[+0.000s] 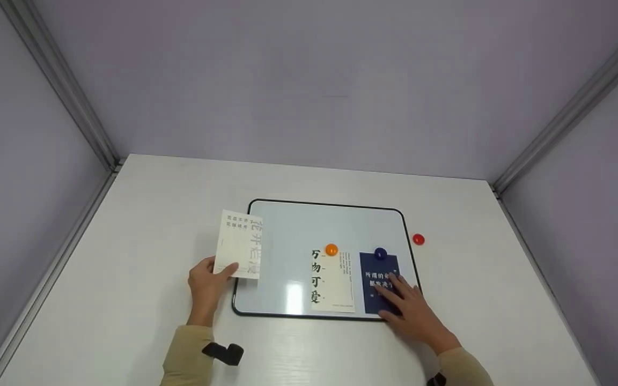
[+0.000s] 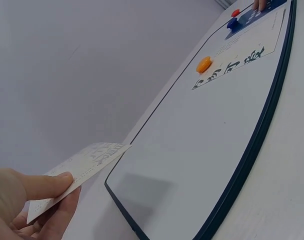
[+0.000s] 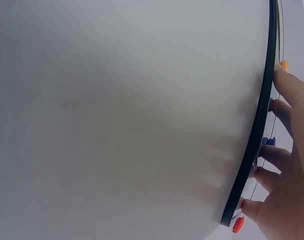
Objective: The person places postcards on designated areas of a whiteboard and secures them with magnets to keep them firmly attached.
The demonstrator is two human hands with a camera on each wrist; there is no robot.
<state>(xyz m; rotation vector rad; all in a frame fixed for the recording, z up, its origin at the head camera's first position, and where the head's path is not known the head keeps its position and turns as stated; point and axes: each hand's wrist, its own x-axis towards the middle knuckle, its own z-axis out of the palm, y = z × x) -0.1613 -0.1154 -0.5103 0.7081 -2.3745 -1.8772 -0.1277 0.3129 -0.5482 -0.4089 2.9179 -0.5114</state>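
My left hand (image 1: 210,281) pinches a cream card (image 1: 236,241) with dark lettering between thumb and fingers, held up over the left edge of a whiteboard (image 1: 282,230). In the left wrist view the card (image 2: 87,165) tilts above the board and casts a shadow on it. My right hand (image 1: 411,311) rests with spread fingers on a dark blue card (image 1: 370,295) at the board's lower right, covering part of its print. A blue magnet (image 1: 380,253) sits at that card's top edge. Beside it lies another cream card (image 1: 336,289) with an orange magnet (image 1: 331,249) at its top.
A red magnet (image 1: 418,239) lies on the white table (image 1: 459,230) just right of the whiteboard. The board has a raised black rim (image 1: 309,317). Pale walls (image 1: 309,96) enclose the table at the back and both sides.
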